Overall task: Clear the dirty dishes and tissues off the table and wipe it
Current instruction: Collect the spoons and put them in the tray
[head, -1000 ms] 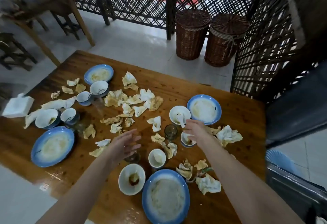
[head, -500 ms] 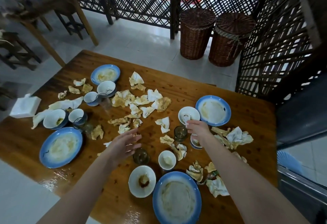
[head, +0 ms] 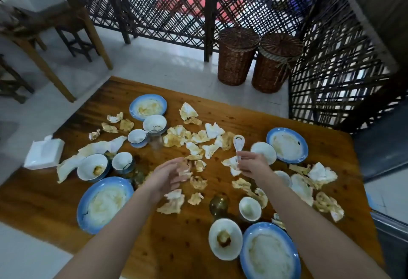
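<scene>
The wooden table (head: 329,159) is littered with crumpled stained tissues (head: 198,135), several blue-rimmed plates (head: 287,145) and white bowls (head: 225,239). My right hand (head: 251,164) is shut on a white ceramic spoon (head: 238,144), held upright above the table beside a small white bowl (head: 265,152). My left hand (head: 170,175) hovers open over tissues near the table's middle, fingers spread, holding nothing. A near plate (head: 270,254) and a left plate (head: 103,203) carry food residue. A dark glass (head: 218,204) stands near the front.
A white tissue box (head: 44,150) sits at the table's left edge. Two lidded wicker baskets (head: 237,56) stand on the floor beyond the table against a dark lattice screen (head: 165,5). Wooden chairs and another table (head: 50,42) stand at far left.
My right hand has lifted the white spoon out of the small bowl and holds it up. My left hand has drifted forward over the tissues. The camera has shifted.
</scene>
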Demonstrator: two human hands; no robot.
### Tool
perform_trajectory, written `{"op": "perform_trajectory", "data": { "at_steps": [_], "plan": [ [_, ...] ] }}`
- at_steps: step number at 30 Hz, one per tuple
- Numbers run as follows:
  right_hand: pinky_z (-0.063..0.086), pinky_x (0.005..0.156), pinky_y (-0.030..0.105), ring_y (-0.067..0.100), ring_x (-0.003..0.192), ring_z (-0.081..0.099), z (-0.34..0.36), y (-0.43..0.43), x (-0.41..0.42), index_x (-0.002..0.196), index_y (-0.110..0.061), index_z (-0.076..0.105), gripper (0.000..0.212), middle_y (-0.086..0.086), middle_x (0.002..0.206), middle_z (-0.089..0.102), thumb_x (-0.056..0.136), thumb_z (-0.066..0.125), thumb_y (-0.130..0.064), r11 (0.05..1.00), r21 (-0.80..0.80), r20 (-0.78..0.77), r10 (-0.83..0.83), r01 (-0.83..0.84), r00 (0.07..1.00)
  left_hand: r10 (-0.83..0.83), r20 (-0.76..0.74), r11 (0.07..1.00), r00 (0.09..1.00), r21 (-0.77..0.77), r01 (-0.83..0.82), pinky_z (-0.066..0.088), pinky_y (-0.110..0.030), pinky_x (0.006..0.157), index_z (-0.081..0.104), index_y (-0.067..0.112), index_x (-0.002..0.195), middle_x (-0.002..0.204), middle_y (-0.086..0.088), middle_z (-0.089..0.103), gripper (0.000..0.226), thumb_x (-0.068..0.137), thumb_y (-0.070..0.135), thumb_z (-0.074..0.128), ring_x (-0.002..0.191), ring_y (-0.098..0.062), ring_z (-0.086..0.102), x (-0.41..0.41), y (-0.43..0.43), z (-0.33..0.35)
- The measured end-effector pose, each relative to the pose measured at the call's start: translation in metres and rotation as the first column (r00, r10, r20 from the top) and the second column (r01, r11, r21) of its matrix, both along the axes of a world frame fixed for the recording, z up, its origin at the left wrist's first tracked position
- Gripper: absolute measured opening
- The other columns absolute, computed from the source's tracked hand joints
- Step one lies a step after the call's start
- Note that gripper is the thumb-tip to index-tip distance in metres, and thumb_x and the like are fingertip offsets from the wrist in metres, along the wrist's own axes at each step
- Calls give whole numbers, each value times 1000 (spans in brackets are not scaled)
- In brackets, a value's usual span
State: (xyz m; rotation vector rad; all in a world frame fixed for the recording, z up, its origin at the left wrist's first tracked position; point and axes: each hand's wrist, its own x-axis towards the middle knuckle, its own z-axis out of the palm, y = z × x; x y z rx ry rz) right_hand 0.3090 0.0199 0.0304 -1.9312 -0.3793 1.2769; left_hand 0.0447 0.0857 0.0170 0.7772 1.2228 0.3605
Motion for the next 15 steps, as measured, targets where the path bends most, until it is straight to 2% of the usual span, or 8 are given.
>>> {"op": "perform_trajectory", "data": {
  "at_steps": [2, 4, 9, 15],
  "plan": [
    [52, 90, 35, 19, 100, 60, -1, 13, -26, 92, -24, 66, 25, 4, 108, 61, 86, 65, 0, 1000, -9, -6, -5, 5, 1000, 5, 0, 1000, 1000, 10, -5, 44, -35, 83, 63, 30, 119, 108, 6, 73, 30, 104, 23, 37, 96, -15, 69, -23, 18, 3],
    [50, 92, 36, 19, 101, 59, -1, 27, -50, 91, -24, 67, 22, 3, 109, 60, 87, 65, -3, 1000, -18, -12, -12, 12, 1000, 35, -9, 999, 999, 9, -34, 43, -31, 72, 62, 30, 119, 104, 7, 73, 31, 104, 22, 36, 93, -15, 69, -44, 34, 5],
    [50, 82, 34, 15, 91, 61, -5, 57, -95, 93, -24, 66, 22, 4, 109, 62, 89, 63, -2, 1000, -8, -48, 11, -11, 999, 44, -33, 999, 998, 12, -43, 46, -30, 73, 59, 30, 122, 111, 7, 68, 29, 105, 24, 36, 99, -18, 66, -81, 68, 6],
    [45, 58, 23, 13, 84, 64, -4, 86, -126, 101, -22, 67, 22, 3, 103, 64, 89, 63, -4, 999, 7, -81, 44, -44, 996, 71, -44, 997, 996, -2, -71, 42, -36, 88, 62, 28, 116, 117, 2, 66, 22, 102, 24, 46, 102, -20, 64, -101, 115, -2]
  ]
}}
